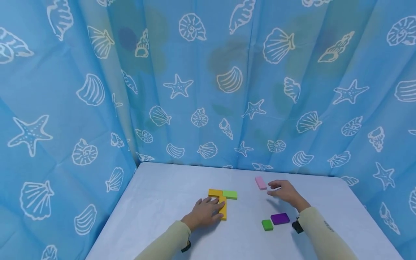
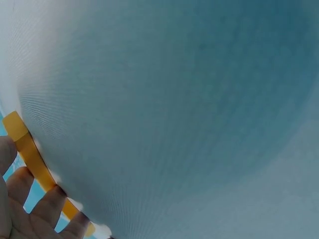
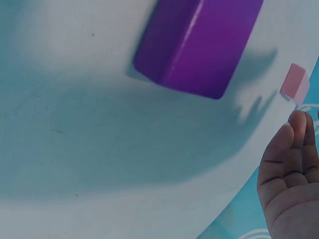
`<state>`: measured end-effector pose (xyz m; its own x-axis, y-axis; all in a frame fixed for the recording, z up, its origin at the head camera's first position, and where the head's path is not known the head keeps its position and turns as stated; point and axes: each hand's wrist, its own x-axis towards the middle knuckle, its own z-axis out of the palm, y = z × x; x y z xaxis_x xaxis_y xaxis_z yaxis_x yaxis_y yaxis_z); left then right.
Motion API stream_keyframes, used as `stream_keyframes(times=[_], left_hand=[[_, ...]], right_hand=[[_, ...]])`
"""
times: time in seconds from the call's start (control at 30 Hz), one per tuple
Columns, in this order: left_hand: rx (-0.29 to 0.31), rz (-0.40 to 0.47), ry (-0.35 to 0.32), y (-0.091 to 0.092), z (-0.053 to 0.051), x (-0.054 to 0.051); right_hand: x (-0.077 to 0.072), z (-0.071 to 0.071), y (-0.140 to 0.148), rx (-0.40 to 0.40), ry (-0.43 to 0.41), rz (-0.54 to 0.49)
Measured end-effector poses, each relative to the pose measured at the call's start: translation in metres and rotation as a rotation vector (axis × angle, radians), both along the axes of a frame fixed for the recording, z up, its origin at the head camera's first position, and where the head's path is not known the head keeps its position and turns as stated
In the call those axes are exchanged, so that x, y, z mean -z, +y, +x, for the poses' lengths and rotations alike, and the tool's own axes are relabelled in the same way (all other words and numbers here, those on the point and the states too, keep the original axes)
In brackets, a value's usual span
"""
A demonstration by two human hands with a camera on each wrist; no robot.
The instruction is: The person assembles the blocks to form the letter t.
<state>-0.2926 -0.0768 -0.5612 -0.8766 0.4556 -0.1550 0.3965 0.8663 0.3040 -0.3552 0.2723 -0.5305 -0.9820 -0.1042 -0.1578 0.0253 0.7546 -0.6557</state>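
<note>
My left hand rests with fingers spread on a long yellow block lying lengthwise on the table. Across that block's far end lie another yellow block and a light green block, side by side in a row. In the left wrist view, fingertips touch the edge of yellow. Over on the right, my right hand hovers beside a pink block, fingers loosely bent. The right wrist view shows a gap between its fingertips and the pink block.
Nearer me than the right hand lie a purple block and a small green block, close together. A white cloth covers the table. Blue curtains with shell prints hang behind the table and along its sides.
</note>
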Motion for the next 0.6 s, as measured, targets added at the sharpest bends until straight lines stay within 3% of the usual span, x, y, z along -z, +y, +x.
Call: stream_keyframes(times=[0.4, 0.6], left_hand=[[-0.024, -0.022, 0.002, -0.001, -0.003, -0.008], [-0.011, -0.004, -0.019, 0.002, -0.002, -0.004]], right_hand=[[-0.003, -0.011, -0.002, 0.028, 0.003, 0.007], [0.002, -0.010, 0.002, 0.043, -0.019, 0.004]])
